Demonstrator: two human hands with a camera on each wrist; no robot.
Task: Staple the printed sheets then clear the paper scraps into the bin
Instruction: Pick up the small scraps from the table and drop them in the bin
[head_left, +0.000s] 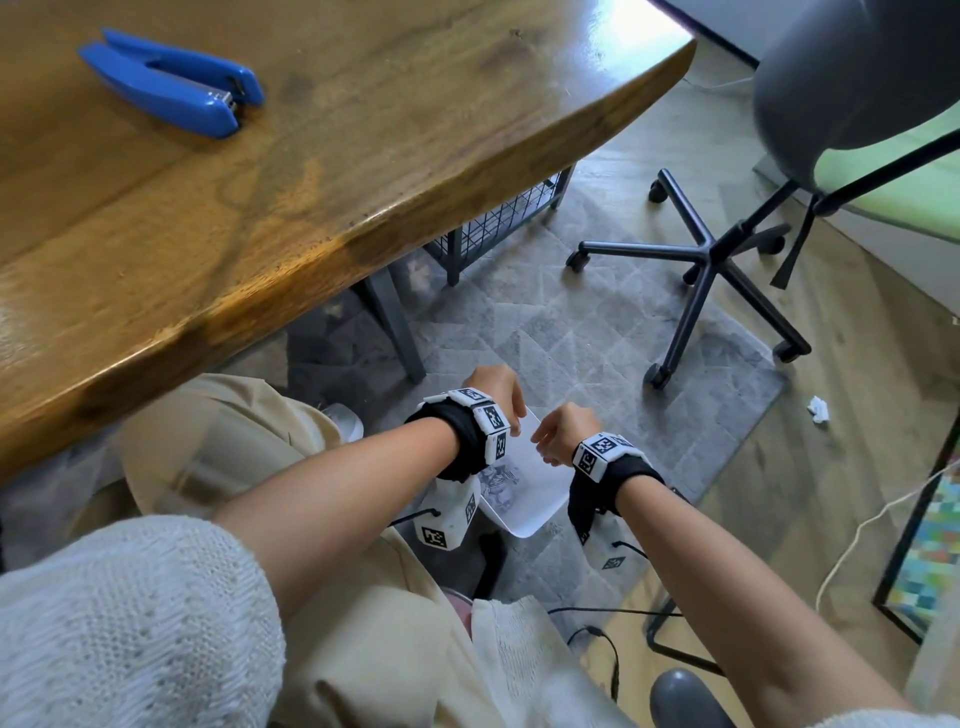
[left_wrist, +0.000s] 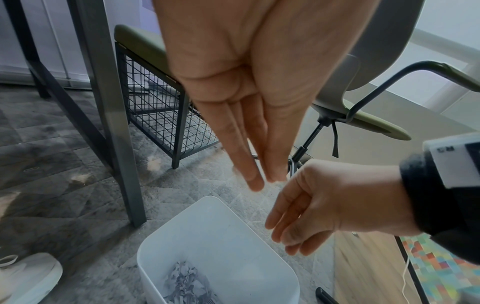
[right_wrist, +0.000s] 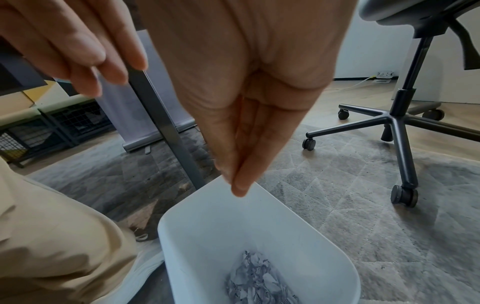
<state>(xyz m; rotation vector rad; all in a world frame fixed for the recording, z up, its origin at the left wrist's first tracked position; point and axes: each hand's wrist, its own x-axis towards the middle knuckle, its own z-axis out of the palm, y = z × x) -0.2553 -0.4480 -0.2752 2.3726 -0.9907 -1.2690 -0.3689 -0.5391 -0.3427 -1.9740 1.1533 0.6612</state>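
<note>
A white bin stands on the grey rug beside my knee, with crumpled printed paper scraps at its bottom. Both hands hover just above its rim. My left hand points straight down with its fingers pressed together and nothing between them. My right hand hangs over the bin the same way, fingers down and empty. On the wooden table, at the far left, lies the blue stapler. One small white scrap lies on the floor to the right. The printed sheets are out of sight.
A dark table leg stands just left of the bin, with a wire-mesh shelf behind it. An office chair on castors occupies the right of the rug. Cables trail near my feet.
</note>
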